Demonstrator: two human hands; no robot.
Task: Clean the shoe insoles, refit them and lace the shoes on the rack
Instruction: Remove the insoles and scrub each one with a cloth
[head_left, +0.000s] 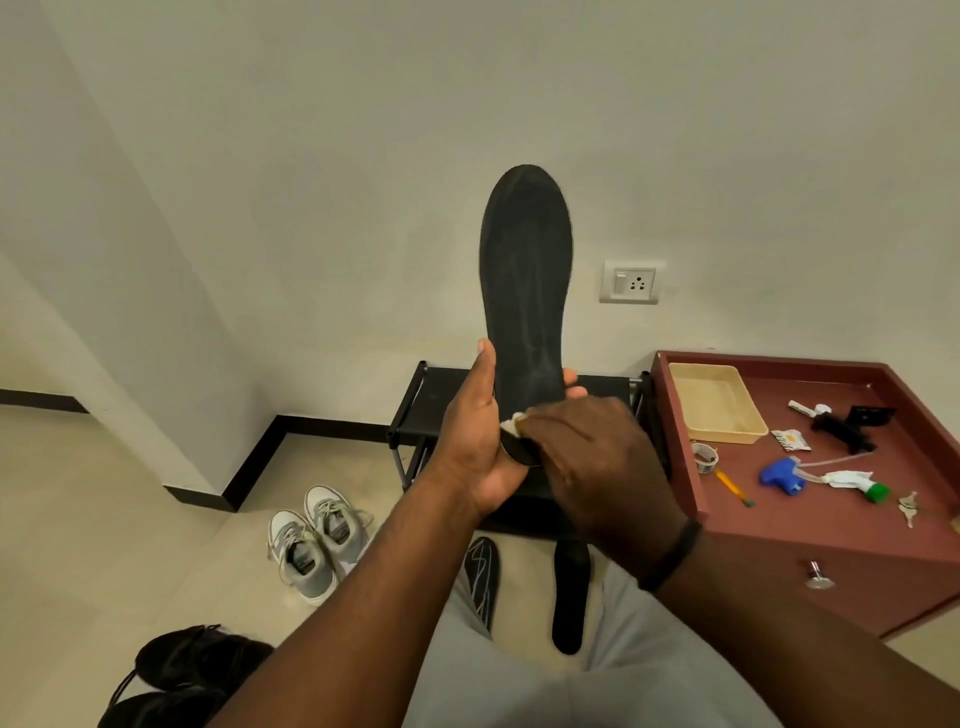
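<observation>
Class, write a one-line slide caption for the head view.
Left hand holds a black insole upright while the right hand wipes its heel with a white cloth.

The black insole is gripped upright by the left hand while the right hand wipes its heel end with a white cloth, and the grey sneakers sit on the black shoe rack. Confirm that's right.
Not quite: the head view shows the grey sneakers on the tiled floor, left of the black shoe rack, not on it. The rest holds: the left hand grips the black insole upright while the right hand wipes its heel end with a white cloth.
</observation>
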